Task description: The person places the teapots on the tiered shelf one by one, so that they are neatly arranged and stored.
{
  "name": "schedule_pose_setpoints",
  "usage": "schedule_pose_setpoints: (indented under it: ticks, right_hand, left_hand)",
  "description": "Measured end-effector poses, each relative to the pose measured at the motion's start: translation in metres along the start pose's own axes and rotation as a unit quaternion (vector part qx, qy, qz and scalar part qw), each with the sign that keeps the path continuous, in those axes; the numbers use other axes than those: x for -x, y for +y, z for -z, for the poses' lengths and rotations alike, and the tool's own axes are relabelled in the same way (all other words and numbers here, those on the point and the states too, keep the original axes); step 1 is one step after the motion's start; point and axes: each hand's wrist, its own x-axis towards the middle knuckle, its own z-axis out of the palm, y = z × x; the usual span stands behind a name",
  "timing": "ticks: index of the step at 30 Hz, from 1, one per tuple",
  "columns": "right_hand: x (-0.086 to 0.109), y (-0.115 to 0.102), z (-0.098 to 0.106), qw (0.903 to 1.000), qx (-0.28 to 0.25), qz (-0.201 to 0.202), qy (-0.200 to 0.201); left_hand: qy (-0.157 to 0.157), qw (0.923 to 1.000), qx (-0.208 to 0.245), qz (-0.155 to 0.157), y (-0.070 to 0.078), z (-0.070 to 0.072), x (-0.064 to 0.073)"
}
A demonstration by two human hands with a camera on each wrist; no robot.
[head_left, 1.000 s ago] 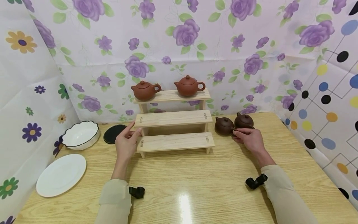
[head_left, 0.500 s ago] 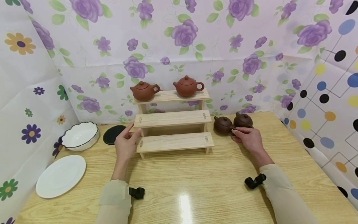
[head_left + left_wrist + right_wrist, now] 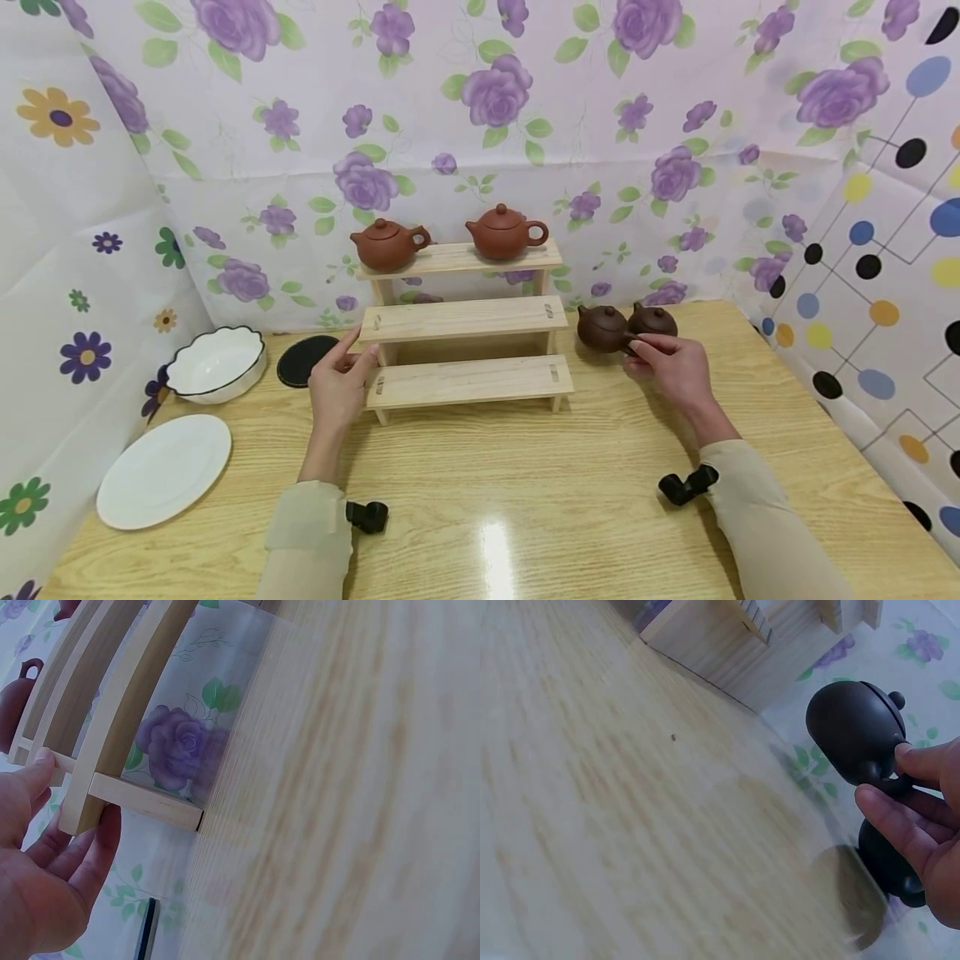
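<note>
My right hand (image 3: 672, 375) pinches the handle of a dark brown teapot (image 3: 602, 328) between thumb and fingers. In the right wrist view this teapot (image 3: 855, 727) hangs just above the table, its lid on. A second dark brown teapot (image 3: 654, 319) sits right behind it, partly covered. My left hand (image 3: 341, 385) holds the left end of a three-step wooden shelf (image 3: 468, 381), with thumb and fingers around the lowest board (image 3: 112, 742) in the left wrist view. Two reddish-brown teapots, one at left (image 3: 387, 246) and one at right (image 3: 501, 232), stand on the top step.
Left of the shelf, a black round disc (image 3: 303, 360) lies on the wooden table (image 3: 450, 500). Beyond it are a white scalloped bowl (image 3: 217, 367) with a dark rim and a white oval plate (image 3: 165, 471). Flowered cloth (image 3: 450, 108) walls the back.
My right hand has raised the nearer dark teapot slightly off the table by its handle. My left hand stays on the shelf.
</note>
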Motion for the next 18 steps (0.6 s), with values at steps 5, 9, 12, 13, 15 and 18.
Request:
schedule_pose_setpoints:
  ticks: [5, 9, 12, 13, 15, 18]
  right_hand:
    - [0.001, -0.006, 0.002, 0.9992, -0.020, 0.034, 0.006]
    - [0.003, -0.012, 0.004, 0.9975, -0.052, 0.047, 0.007]
    - [0.004, -0.016, 0.004, 0.9964, -0.069, 0.049, 0.006]
    - [0.005, -0.017, 0.005, 0.9962, -0.070, 0.052, 0.005]
    - [0.005, -0.019, 0.005, 0.9956, -0.076, 0.054, 0.005]
    - [0.007, -0.023, 0.006, 0.9939, -0.094, 0.056, 0.006]
  left_hand:
    - [0.001, 1.0000, -0.002, -0.002, -0.001, 0.000, 0.000]
    - [0.001, 1.0000, -0.003, -0.004, -0.001, 0.000, -0.001]
    - [0.002, 1.0000, -0.003, -0.003, -0.001, 0.000, -0.001]
    - [0.002, 1.0000, -0.003, -0.003, -0.001, 0.000, -0.001]
    - [0.002, 1.0000, -0.004, -0.003, -0.001, 0.000, -0.001]
    - [0.001, 1.0000, -0.005, -0.004, -0.001, 0.000, -0.001]
